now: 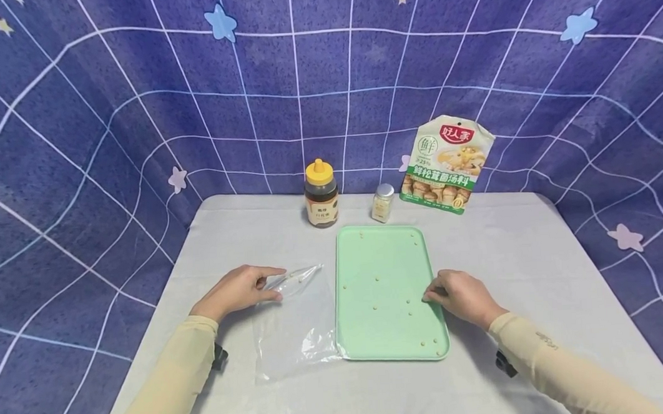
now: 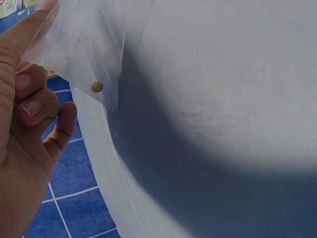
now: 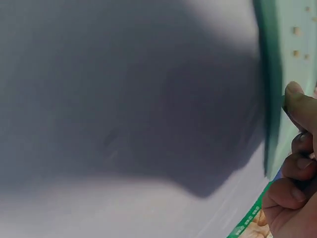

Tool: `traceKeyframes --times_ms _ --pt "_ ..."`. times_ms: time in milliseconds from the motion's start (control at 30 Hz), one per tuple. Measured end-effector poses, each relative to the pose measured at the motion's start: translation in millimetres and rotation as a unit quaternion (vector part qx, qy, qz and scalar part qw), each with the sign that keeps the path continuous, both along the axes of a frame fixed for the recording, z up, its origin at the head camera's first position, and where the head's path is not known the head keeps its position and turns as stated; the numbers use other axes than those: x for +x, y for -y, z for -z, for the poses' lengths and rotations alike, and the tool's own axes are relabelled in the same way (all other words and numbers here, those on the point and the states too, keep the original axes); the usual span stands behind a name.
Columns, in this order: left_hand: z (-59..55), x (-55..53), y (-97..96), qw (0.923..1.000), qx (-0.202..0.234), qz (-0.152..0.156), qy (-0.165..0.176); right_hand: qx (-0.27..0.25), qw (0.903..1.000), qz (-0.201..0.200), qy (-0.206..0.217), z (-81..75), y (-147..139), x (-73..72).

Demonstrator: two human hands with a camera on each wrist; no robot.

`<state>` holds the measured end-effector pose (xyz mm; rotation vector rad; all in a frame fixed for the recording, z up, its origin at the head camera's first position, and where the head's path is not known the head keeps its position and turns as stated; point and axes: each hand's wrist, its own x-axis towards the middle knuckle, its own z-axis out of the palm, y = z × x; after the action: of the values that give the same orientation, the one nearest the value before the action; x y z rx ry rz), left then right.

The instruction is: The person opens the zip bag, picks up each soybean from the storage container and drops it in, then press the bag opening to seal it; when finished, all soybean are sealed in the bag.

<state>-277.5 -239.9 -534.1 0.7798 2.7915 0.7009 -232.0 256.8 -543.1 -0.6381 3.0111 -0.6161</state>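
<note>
My left hand (image 1: 241, 292) is at the upper left of a clear plastic bag (image 1: 301, 327), its thumb and index finger spread apart at the bag's mouth. In the left wrist view the index finger lies along the film and the other fingers curl below. A round tan soybean (image 2: 97, 87) shows inside a corner of the bag. Over the right rim of a mint-green tray (image 1: 362, 261) is my right hand (image 1: 461, 293), with curled fingers and fingertips low by the tray floor. I cannot tell whether it holds a soybean. Several soybeans (image 1: 375, 308) lie scattered in the tray.
Behind the tray stand a dark honey bottle (image 1: 322, 201) with a yellow cap and a small glass jar (image 1: 383, 203) with a silver lid. A printed food packet (image 1: 444, 166) leans against the blue curtain (image 1: 324, 76). A pale cloth covers the table (image 1: 237, 237).
</note>
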Motion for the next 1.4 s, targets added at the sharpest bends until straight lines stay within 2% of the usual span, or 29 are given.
traceKeyframes --times_ms 100,200,400,500,600,767,967,1133,1267,1400 --pt "-0.8 -1.2 -0.8 1.0 -0.002 0.004 -0.004 -0.049 0.9987 -0.01 -0.006 -9.5 17.0 -5.5" --pt "-1.9 -1.9 -1.0 1.0 -0.004 0.003 -0.008 -0.103 0.9938 -0.039 -0.01 -26.7 48.2 -13.9" --pt "-3.0 -2.2 -1.7 1.0 -0.005 -0.005 -0.006 -0.193 0.9733 -0.123 -0.016 -55.2 129.6 -30.4" --pt "-1.0 -2.1 -0.3 1.0 -0.006 -0.003 -0.001 -0.216 0.9644 -0.151 -0.015 -60.6 169.1 -38.2" --pt "-0.1 -3.2 0.5 1.0 -0.006 0.001 0.0 -0.232 0.9593 -0.16 -0.009 -61.3 200.1 -46.5" --pt "-1.4 -5.3 2.1 1.0 0.003 0.004 -0.001 -0.25 0.9557 -0.155 0.009 -54.4 229.7 -59.7" --pt "-1.9 -6.6 3.6 1.0 0.004 0.003 0.0 -0.253 0.9576 -0.134 0.033 -42.9 242.4 -72.9" --pt "-0.6 -5.7 1.8 1.0 -0.003 -0.001 0.006 -0.242 0.9611 -0.128 0.036 -40.7 236.3 -74.7" --pt "0.1 -4.9 2.4 1.0 -0.005 0.001 0.005 -0.222 0.9661 -0.132 0.017 -41.2 207.3 -70.3" --pt "-0.5 -5.8 5.4 1.0 0.0 0.0 0.003 -0.208 0.9695 -0.128 0.019 -40.1 155.4 -63.3"
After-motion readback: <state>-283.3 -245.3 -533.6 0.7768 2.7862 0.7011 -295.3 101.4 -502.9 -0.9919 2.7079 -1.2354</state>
